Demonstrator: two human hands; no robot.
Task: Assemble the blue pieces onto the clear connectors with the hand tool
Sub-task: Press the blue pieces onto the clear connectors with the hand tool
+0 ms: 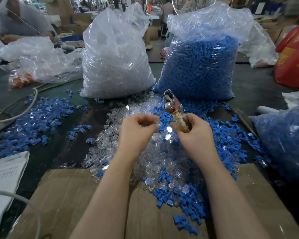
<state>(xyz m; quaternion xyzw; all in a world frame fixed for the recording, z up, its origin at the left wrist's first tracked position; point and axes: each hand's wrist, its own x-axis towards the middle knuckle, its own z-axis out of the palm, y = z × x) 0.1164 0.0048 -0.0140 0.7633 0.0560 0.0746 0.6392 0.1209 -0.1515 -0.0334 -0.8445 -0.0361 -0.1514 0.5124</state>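
Left hand (138, 129): raised over the table centre, fingers curled in, thumb and fingertips pinched on a small clear connector (158, 121) at its right edge.
Right hand (194, 129): just beside the left one, fingers wrapped tight round the handle of the hand tool (173, 111). Thumb on the near side of the handle.
Hand tool: held nearly upright, leaning a bit to the left. Handle w/ yellowish wrap, metal head at the top pointing away from the person. Head is above and between the 2 hands. Cannot tell if any piece sits in the head.
Clear pile (133, 152): loose clear connectors heaped on the table under both hands, reaching onto the cardboard sheet (72, 200).
Blue pieces (230, 138): loose, spread to the right of the clear pile & in front of it on the cardboard.
Assembled pile (40, 114): on the left of the table, blue and clear parts joined together, well apart from the hands.
Clear bag (114, 57): big plastic bag full of clear connectors, standing behind the piles, left of centre.
Blue bag (202, 66): big plastic bag full of blue pieces, touching the clear bag at the base, on its right.
Other blue bag (286, 138): at right edge, only partly in view.
Cable (24, 111): pale, lying curved at the left side.
Paper (5, 171): white sheet w/ handwriting, near left corner; writing too blurred to read.
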